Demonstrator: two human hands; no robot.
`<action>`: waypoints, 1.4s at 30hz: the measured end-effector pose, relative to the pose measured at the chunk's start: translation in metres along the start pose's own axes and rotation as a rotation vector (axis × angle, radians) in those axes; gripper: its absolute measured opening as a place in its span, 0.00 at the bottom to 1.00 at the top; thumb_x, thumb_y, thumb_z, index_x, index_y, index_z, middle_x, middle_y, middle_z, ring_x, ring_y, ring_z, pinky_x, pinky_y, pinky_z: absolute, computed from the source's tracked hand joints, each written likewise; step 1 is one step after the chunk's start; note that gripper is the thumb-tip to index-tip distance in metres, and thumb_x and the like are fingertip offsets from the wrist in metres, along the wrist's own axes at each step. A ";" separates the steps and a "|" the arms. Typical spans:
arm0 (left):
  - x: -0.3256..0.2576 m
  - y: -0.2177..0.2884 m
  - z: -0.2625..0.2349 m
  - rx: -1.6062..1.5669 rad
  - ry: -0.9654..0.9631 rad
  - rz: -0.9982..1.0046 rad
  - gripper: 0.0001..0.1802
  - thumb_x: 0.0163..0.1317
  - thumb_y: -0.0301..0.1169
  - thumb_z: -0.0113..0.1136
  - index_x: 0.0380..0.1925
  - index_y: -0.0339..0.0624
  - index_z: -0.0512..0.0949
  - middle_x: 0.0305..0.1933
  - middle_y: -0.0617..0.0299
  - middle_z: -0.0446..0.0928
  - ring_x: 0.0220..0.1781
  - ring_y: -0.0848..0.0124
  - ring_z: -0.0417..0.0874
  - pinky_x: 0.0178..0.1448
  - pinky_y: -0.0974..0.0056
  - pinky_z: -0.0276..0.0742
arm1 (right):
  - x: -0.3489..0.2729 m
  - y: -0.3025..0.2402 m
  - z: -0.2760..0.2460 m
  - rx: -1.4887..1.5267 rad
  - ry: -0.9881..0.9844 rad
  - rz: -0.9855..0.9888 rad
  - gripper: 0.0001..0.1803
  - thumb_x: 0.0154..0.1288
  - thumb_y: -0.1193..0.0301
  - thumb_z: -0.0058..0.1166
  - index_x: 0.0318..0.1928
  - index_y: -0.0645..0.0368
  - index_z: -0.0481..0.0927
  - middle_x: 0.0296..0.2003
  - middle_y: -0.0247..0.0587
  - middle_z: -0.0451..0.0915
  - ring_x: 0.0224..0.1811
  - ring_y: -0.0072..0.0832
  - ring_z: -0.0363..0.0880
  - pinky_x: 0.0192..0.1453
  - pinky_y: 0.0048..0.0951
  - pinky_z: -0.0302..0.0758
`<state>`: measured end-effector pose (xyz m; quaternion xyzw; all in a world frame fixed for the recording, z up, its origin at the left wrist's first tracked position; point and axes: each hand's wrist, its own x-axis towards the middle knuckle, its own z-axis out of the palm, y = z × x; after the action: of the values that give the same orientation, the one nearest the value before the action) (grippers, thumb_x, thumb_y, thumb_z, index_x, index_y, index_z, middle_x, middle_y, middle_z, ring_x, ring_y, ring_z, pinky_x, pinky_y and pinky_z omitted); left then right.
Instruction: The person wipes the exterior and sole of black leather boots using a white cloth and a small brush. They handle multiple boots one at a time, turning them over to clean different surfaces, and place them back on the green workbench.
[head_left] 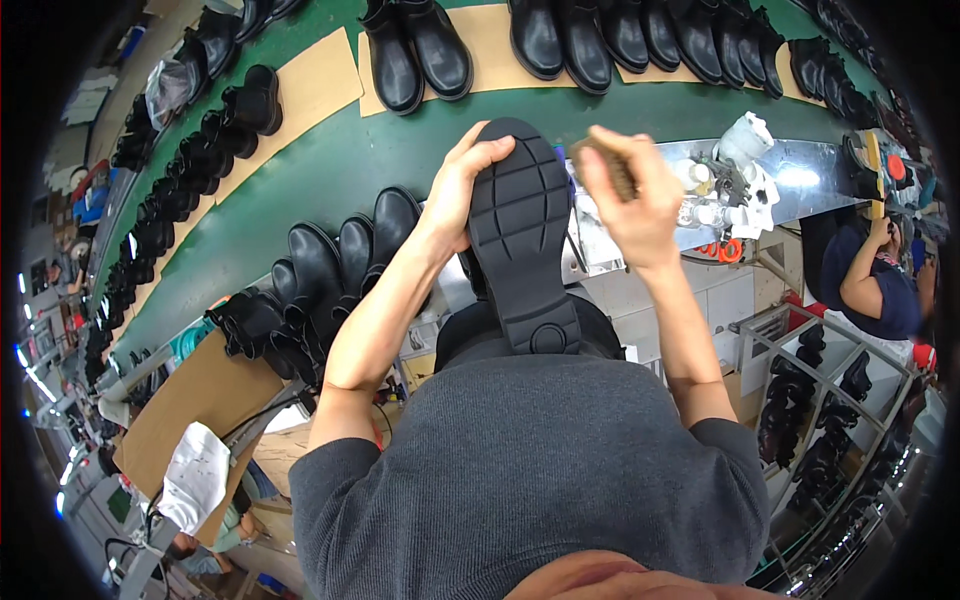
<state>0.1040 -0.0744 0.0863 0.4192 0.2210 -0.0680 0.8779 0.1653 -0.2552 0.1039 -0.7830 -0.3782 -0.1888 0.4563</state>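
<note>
A black boot (522, 225) is held in front of me with its treaded sole facing up and its heel toward my body. My left hand (455, 195) is closed round the toe end, the thumb lying over the sole's edge. Just right of the boot, my right hand (645, 210) grips a small brush (617, 178) with brownish bristles. A narrow gap separates the brush from the sole. The boot's upper is mostly hidden under the sole.
Several black boots (315, 262) stand left of my left arm. More boots (430, 50) line brown cardboard (310, 85) along the green conveyor (400, 140). White containers (745, 140) crowd the metal surface at right. Past a shoe rack (820, 380), another person (880, 270) works.
</note>
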 end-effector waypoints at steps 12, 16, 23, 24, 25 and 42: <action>-0.002 0.002 0.001 0.007 0.077 -0.015 0.16 0.62 0.34 0.55 0.48 0.41 0.73 0.42 0.58 0.78 0.42 0.69 0.82 0.47 0.63 0.81 | -0.019 -0.023 0.004 0.232 -0.300 -0.165 0.15 0.51 0.76 0.66 0.42 0.55 0.81 0.22 0.33 0.73 0.21 0.25 0.74 0.22 0.27 0.72; -0.006 0.000 -0.019 -0.043 0.222 0.015 0.18 0.60 0.35 0.56 0.49 0.41 0.73 0.43 0.59 0.79 0.44 0.68 0.82 0.50 0.63 0.80 | -0.054 0.009 -0.005 0.203 -0.196 0.169 0.13 0.57 0.76 0.62 0.44 0.59 0.81 0.28 0.38 0.80 0.27 0.25 0.81 0.28 0.24 0.76; -0.011 0.008 -0.019 0.029 0.166 0.039 0.18 0.62 0.37 0.53 0.49 0.41 0.73 0.43 0.59 0.78 0.42 0.69 0.82 0.46 0.65 0.81 | -0.178 0.102 0.054 -0.058 -0.369 0.668 0.17 0.66 0.69 0.51 0.55 0.57 0.75 0.39 0.57 0.81 0.38 0.52 0.81 0.44 0.46 0.76; -0.011 0.008 -0.019 0.029 0.179 0.041 0.18 0.62 0.37 0.53 0.49 0.41 0.73 0.43 0.59 0.78 0.42 0.69 0.82 0.46 0.65 0.81 | -0.177 0.101 0.058 -0.063 -0.398 0.703 0.19 0.65 0.69 0.53 0.56 0.57 0.73 0.38 0.56 0.81 0.39 0.51 0.81 0.44 0.47 0.76; -0.011 0.008 -0.019 0.030 0.190 0.041 0.18 0.62 0.37 0.53 0.50 0.40 0.73 0.43 0.58 0.78 0.42 0.69 0.82 0.46 0.65 0.80 | -0.177 0.102 0.054 -0.116 -0.359 0.698 0.19 0.65 0.69 0.53 0.56 0.57 0.73 0.39 0.56 0.81 0.39 0.51 0.81 0.44 0.47 0.76; 0.000 -0.050 -0.006 -0.182 -0.132 -0.068 0.45 0.61 0.63 0.42 0.60 0.29 0.65 0.57 0.37 0.71 0.54 0.46 0.78 0.52 0.50 0.80 | -0.217 0.318 -0.209 -0.221 0.273 1.064 0.29 0.51 0.75 0.61 0.56 0.68 0.75 0.54 0.53 0.78 0.53 0.36 0.80 0.58 0.31 0.73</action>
<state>0.0872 -0.1018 0.0478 0.3246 0.1819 -0.1050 0.9222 0.2796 -0.6207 -0.1101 -0.8775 0.1539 -0.0708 0.4487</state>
